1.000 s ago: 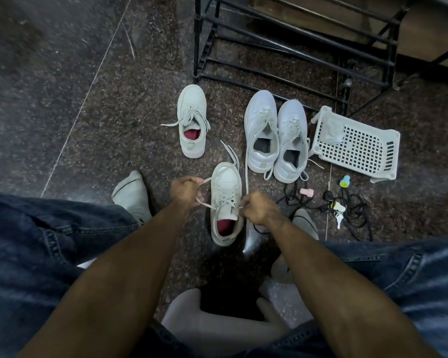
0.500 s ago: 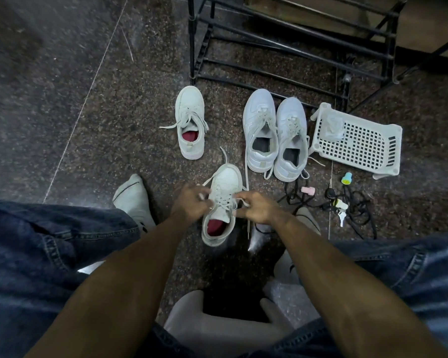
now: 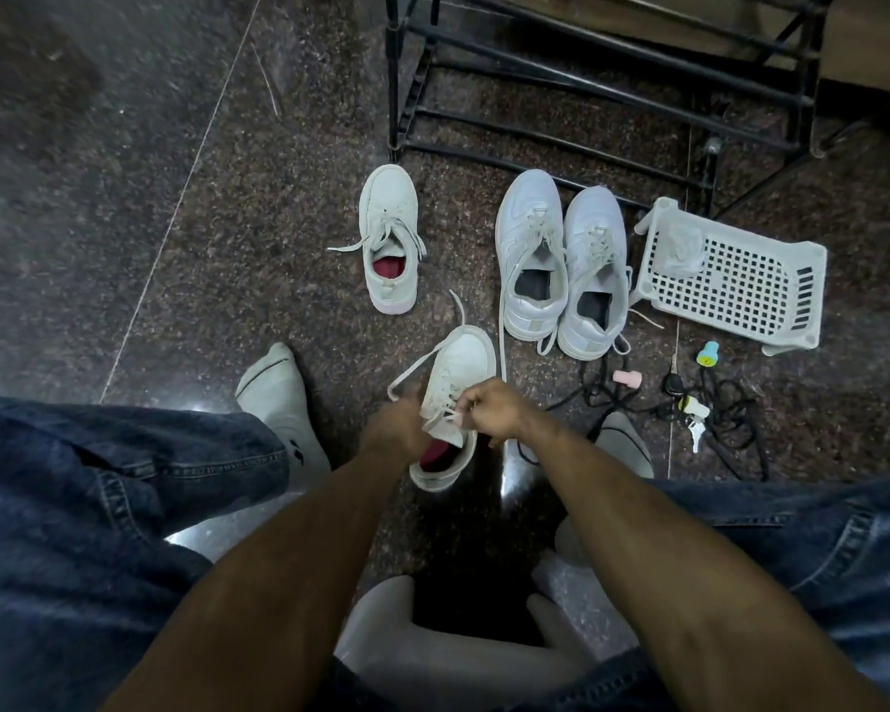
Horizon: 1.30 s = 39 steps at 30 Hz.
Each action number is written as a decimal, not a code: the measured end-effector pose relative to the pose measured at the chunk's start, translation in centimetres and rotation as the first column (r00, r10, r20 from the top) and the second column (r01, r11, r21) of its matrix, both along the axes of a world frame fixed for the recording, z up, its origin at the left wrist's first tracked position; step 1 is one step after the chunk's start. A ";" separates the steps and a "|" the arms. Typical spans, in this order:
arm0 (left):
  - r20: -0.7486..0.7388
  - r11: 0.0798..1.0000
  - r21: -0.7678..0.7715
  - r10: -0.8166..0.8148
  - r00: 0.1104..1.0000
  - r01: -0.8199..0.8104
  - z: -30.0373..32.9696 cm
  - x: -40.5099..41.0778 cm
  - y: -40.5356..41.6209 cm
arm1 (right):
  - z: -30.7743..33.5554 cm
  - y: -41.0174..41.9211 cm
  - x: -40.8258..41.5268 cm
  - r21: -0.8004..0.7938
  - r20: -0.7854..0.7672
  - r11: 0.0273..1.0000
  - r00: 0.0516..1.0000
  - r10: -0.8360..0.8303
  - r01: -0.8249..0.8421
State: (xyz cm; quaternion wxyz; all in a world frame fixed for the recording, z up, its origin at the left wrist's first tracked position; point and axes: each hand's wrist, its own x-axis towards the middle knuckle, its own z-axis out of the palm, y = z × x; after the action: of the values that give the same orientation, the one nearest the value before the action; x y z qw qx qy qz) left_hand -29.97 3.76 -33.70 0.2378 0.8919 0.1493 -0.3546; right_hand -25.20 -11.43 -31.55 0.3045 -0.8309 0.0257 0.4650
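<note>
A white sneaker with a red insole (image 3: 458,367) lies on the dark stone floor between my socked feet, toe tilted up to the right. My left hand (image 3: 394,429) grips its lace at the left side of the tongue, blurred by motion. My right hand (image 3: 494,408) pinches the lace over the eyelets. A lace loop arcs out to the left of the toe and one loose end trails toward the far side. Its mate (image 3: 389,244) stands farther off, laces untied.
A second pair of white sneakers (image 3: 561,259) stands to the right, beside an overturned white plastic basket (image 3: 730,280). A black metal shoe rack (image 3: 587,95) rises behind. Keys, small caps and black cords (image 3: 689,403) lie near my right foot. A pale stool edge (image 3: 432,644) shows between my knees.
Both hands have drawn together over the shoe's tongue, pulling the lace into a loop. The shoe has turned, its toe swinging to the right.
</note>
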 end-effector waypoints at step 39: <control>-0.327 0.832 -0.183 0.451 0.831 -0.524 -1.2 4.7 -1.8 | -1.5 -0.1 -0.3 -0.022 -0.258 0.837 0.805 -0.534 0.547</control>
State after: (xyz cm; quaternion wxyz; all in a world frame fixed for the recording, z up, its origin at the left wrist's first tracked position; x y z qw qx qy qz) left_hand -25.24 1.99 -34.94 0.4153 0.7265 0.3558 -0.4161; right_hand -25.45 -11.48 -33.02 0.4405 -0.7142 0.2873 0.4619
